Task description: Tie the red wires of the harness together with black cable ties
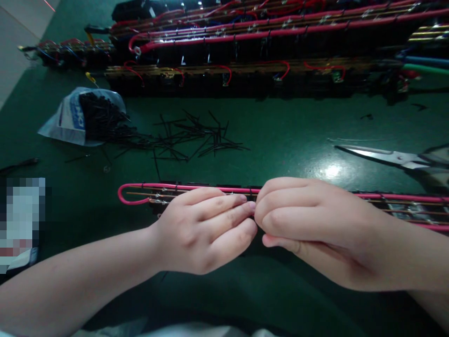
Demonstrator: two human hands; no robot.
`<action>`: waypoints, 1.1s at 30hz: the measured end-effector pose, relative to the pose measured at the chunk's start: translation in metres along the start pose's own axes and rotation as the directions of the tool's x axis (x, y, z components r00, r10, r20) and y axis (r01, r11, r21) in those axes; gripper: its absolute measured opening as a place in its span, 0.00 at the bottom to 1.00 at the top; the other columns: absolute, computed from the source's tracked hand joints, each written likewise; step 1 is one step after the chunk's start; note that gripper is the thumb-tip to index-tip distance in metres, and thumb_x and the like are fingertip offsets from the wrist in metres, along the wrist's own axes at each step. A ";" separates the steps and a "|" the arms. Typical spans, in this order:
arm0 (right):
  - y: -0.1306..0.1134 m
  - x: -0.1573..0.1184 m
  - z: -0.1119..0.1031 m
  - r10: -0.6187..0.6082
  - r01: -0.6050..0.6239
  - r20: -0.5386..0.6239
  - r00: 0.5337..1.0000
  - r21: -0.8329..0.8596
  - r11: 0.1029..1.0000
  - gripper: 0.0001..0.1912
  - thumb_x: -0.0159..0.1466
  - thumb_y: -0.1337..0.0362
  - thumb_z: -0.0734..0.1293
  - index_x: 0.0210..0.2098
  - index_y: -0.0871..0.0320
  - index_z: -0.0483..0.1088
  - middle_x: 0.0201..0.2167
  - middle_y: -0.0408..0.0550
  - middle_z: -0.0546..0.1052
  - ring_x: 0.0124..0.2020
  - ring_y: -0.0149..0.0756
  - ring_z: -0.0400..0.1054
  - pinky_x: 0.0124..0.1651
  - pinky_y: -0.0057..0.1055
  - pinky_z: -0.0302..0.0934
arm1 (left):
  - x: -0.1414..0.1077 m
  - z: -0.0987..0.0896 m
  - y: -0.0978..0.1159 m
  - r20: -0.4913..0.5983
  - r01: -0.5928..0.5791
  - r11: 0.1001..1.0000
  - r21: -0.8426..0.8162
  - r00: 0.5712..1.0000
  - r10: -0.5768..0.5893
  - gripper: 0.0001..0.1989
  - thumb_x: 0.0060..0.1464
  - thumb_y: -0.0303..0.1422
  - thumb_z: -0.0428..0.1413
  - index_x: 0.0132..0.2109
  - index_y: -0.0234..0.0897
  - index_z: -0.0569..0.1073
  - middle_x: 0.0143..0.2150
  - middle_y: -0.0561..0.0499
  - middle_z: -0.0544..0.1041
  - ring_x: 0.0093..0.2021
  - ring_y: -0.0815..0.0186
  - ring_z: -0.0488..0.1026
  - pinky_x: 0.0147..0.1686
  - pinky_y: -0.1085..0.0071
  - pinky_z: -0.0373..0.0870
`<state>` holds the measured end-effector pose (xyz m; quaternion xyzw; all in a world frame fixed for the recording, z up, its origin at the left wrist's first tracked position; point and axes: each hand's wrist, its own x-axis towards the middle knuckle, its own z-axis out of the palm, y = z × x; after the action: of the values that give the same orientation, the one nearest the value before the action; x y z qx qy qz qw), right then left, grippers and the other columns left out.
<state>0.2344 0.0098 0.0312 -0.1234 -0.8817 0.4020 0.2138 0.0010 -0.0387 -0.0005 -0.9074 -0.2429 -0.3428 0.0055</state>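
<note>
A long dark strip with a red wire and thin brass-coloured rods runs across the bench in front of me. At its left end the red wire bends back in a loop, and small black ties go round it. My left hand lies over the strip, its fingers bent down around it and its thumb hidden. Close against those fingertips, my right hand is curled in a pinch over the same strip. Whatever sits between its fingers is hidden.
Black cable ties spill from a clear plastic bag beyond the strip. Scissors lie at the right. More wired strips are stacked at the back of the green bench. A blurred-out object is at the left edge.
</note>
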 end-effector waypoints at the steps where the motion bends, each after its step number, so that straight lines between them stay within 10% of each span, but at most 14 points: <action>1: 0.001 0.001 0.000 0.005 -0.005 0.010 1.000 0.037 0.999 0.14 0.73 0.75 0.60 0.32 0.54 0.65 0.30 0.43 0.74 0.35 0.33 0.65 0.42 0.31 0.64 | 0.001 0.000 -0.001 0.004 -0.009 1.000 0.001 1.000 0.009 0.08 0.70 0.26 0.54 0.43 0.31 0.78 0.44 0.44 0.87 0.47 0.61 0.86 0.46 0.65 0.84; 21: 0.012 0.001 0.000 0.148 -0.131 -0.065 0.987 0.210 0.969 0.08 0.72 0.67 0.66 0.35 0.56 0.71 0.31 0.42 0.75 0.33 0.30 0.68 0.37 0.27 0.63 | 0.004 0.000 -0.006 0.084 0.060 0.998 -0.021 0.995 -0.058 0.05 0.71 0.28 0.56 0.45 0.36 0.77 0.43 0.50 0.87 0.44 0.65 0.83 0.43 0.67 0.77; 27: 0.009 0.002 0.011 0.083 -0.092 -0.136 0.987 -0.056 0.994 0.14 0.61 0.79 0.63 0.41 0.56 0.69 0.47 0.49 0.77 0.52 0.37 0.69 0.53 0.31 0.66 | 0.002 0.002 -0.004 -0.003 0.003 1.000 0.018 1.000 -0.003 0.07 0.68 0.24 0.58 0.40 0.35 0.79 0.39 0.51 0.86 0.42 0.65 0.83 0.43 0.68 0.79; 33: 0.008 0.004 0.018 0.102 -0.115 -0.083 0.991 -0.180 0.977 0.12 0.65 0.78 0.63 0.43 0.57 0.69 0.47 0.51 0.79 0.48 0.39 0.71 0.52 0.35 0.67 | 0.002 0.002 0.000 -0.057 -0.030 1.000 -0.007 0.998 0.030 0.06 0.63 0.22 0.60 0.38 0.34 0.80 0.38 0.51 0.86 0.40 0.65 0.83 0.43 0.67 0.80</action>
<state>0.2226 0.0046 0.0152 -0.2051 -0.8987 0.3250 0.2114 0.0030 -0.0377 -0.0008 -0.9009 -0.2276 -0.3692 0.0140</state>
